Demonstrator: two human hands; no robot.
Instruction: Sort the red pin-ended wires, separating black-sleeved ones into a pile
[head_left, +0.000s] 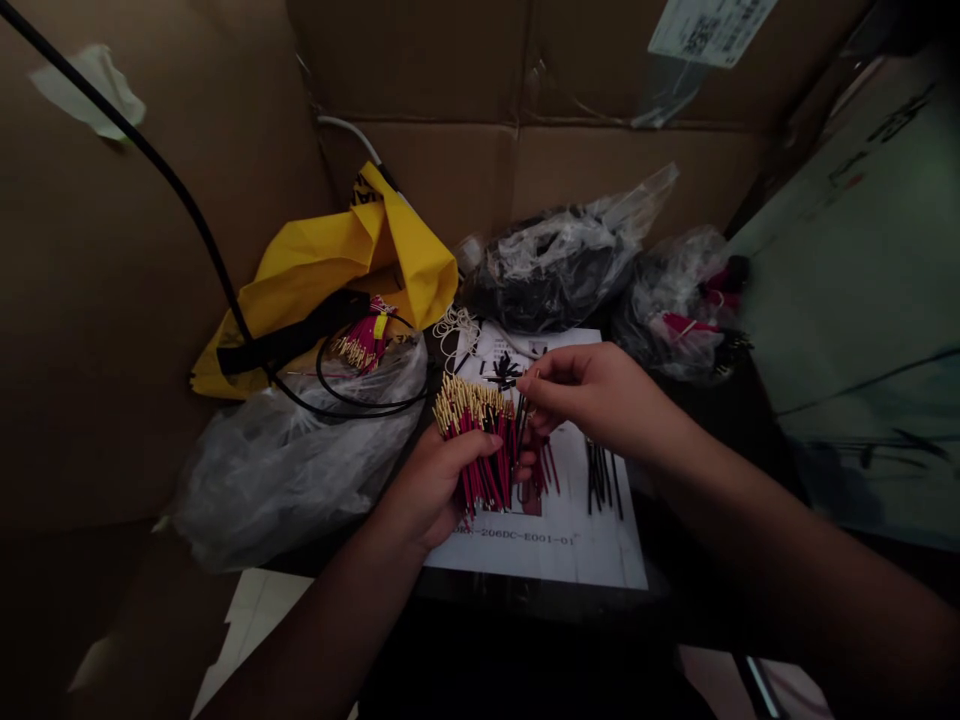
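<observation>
My left hand (439, 480) is wrapped round a thick bundle of short red wires (480, 475), thumb across the front. Gold-coloured metal tips stick up at the bundle's top end. At its right side, my right hand (592, 385) pinches the upper end of a thin dark wire (523, 415); whether that wire is part of the bundle I cannot tell. Underneath lies a printed white sheet (600, 565). Small black pieces (504, 370) are heaped on it, with a few loose red wires (549, 465) and several black wires (602, 478) further right.
Left stand a yellow bag (315, 255), a clear plastic bag (300, 480) and a tied red wire bundle (364, 340). A black cable (180, 190) crosses there. Plastic bags (555, 265) with dark contents lie behind, before a cardboard wall (420, 60). White rubber bands (457, 330) lie near the sheet.
</observation>
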